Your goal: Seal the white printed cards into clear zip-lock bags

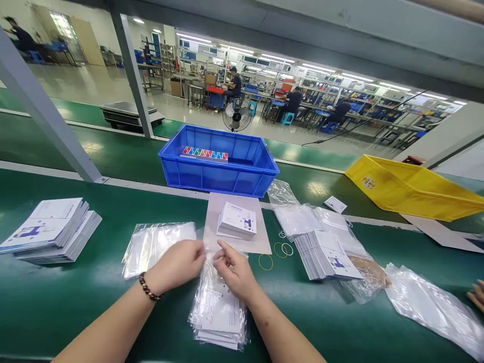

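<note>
My left hand [177,264] and my right hand [234,269] meet at the top edge of a clear plastic bag [219,307] that holds a stack of white booklets, lying on the green table. Both hands pinch the bag's open end, fingers closed on the film. A bead bracelet sits on my left wrist. Just beyond my hands, a small stack of white booklets [237,220] rests on a grey card sheet [260,242]. A pile of empty clear bags [151,244] lies to the left of my hands.
A blue crate [219,176] stands behind the card. Booklet stacks lie far left [49,229] and right [327,254], with rubber bands [265,261] between. More bags [431,302] and a yellow bin [412,189] are on the right. Another person's fingers [477,295] show at the right edge.
</note>
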The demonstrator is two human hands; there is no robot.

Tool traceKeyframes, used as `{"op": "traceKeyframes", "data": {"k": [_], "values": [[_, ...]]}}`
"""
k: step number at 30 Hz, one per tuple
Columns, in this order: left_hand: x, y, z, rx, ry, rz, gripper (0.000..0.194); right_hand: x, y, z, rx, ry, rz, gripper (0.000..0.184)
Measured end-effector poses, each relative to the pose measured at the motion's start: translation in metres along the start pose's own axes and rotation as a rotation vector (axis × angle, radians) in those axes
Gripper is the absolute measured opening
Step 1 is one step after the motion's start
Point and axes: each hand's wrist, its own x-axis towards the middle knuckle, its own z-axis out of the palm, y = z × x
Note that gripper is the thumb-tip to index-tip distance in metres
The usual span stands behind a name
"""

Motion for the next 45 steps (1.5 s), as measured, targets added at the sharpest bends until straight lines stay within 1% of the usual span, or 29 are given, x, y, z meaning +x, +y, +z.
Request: {"op": "traceKeyframes", "data": {"k": [2, 4, 6, 8, 11, 13, 16, 17, 20, 23, 26, 28, 30, 32, 34, 35, 36, 37, 38, 39, 40, 41, 42, 43, 45], "values": [[0.003, 0.013, 0.010, -0.060, 0.030, 0.032, 0.017, -0.001, 0.002, 0.002, -0.096, 0.035, -0.030, 0.037], [0.008, 0.019, 0.018, -0.203, 0.067, 0.053, 0.023, -0.002, 0.004, 0.001, -0.237, 0.101, -0.101, 0.035], [0.016, 0.021, 0.024, -0.398, 0.081, 0.059, 0.031, -0.001, 0.005, -0.002, -0.351, 0.142, -0.161, 0.036], [0.023, 0.019, 0.030, -0.586, 0.078, 0.032, 0.035, 0.000, 0.005, -0.003, -0.421, 0.153, -0.189, 0.037], [0.031, 0.014, 0.038, -0.770, 0.106, -0.030, 0.034, 0.003, 0.003, -0.003, -0.417, 0.149, -0.175, 0.035], [0.033, 0.011, 0.044, -0.793, 0.135, -0.044, 0.033, 0.004, 0.001, -0.004, -0.351, 0.150, -0.129, 0.028], [0.033, 0.009, 0.051, -0.748, 0.146, -0.023, 0.035, 0.005, -0.002, -0.007, -0.266, 0.175, -0.043, 0.011], [0.032, 0.008, 0.052, -0.728, 0.145, -0.010, 0.036, 0.005, -0.003, -0.008, -0.255, 0.182, -0.023, 0.010], [0.030, 0.008, 0.055, -0.645, 0.139, 0.036, 0.039, 0.004, -0.002, -0.007, -0.276, 0.172, 0.009, 0.020], [0.027, 0.007, 0.056, -0.557, 0.147, 0.093, 0.039, 0.006, 0.002, -0.002, -0.427, 0.190, 0.031, 0.019], [0.026, 0.006, 0.055, -0.516, 0.130, 0.097, 0.039, 0.009, 0.006, 0.001, -0.634, 0.271, 0.066, 0.016], [0.027, 0.004, 0.052, -0.527, 0.118, 0.052, 0.040, 0.010, 0.006, 0.001, -0.701, 0.296, 0.036, 0.016], [0.029, 0.000, 0.049, -0.575, 0.109, -0.012, 0.041, 0.009, 0.005, 0.001, -0.724, 0.270, -0.052, 0.021], [0.031, -0.005, 0.045, -0.638, 0.091, -0.075, 0.042, 0.007, 0.004, 0.002, -0.751, 0.186, -0.146, 0.025], [0.031, -0.009, 0.038, -0.650, 0.091, -0.093, 0.041, 0.006, 0.002, 0.002, -0.761, 0.097, -0.182, 0.019], [0.031, -0.009, 0.035, -0.624, 0.145, -0.067, 0.039, 0.006, 0.002, 0.001, -0.735, 0.064, -0.183, 0.017], [0.030, -0.010, 0.031, -0.575, 0.229, -0.006, 0.034, 0.005, 0.001, 0.000, -0.684, 0.041, -0.177, 0.017], [0.029, -0.009, 0.028, -0.510, 0.321, 0.086, 0.029, 0.005, 0.000, -0.003, -0.612, 0.027, -0.163, 0.018], [0.027, -0.009, 0.024, -0.433, 0.390, 0.202, 0.024, 0.005, -0.001, -0.007, -0.524, 0.013, -0.147, 0.018], [0.026, -0.008, 0.021, -0.354, 0.409, 0.319, 0.021, 0.005, -0.002, -0.011, -0.438, -0.004, -0.127, 0.018], [0.025, -0.009, 0.019, -0.280, 0.372, 0.416, 0.019, 0.005, -0.003, -0.015, -0.359, -0.024, -0.103, 0.018], [0.024, -0.009, 0.016, -0.218, 0.291, 0.476, 0.016, 0.005, -0.004, -0.020, -0.286, -0.057, -0.074, 0.016], [0.024, -0.010, 0.014, -0.171, 0.204, 0.497, 0.016, 0.005, -0.004, -0.025, -0.226, -0.095, -0.038, 0.015], [0.023, -0.012, 0.012, -0.139, 0.142, 0.490, 0.018, 0.005, -0.005, -0.029, -0.182, -0.134, -0.004, 0.015], [0.022, -0.016, 0.008, -0.121, 0.093, 0.443, 0.022, 0.005, -0.004, -0.037, -0.134, -0.179, 0.025, 0.020]]}}
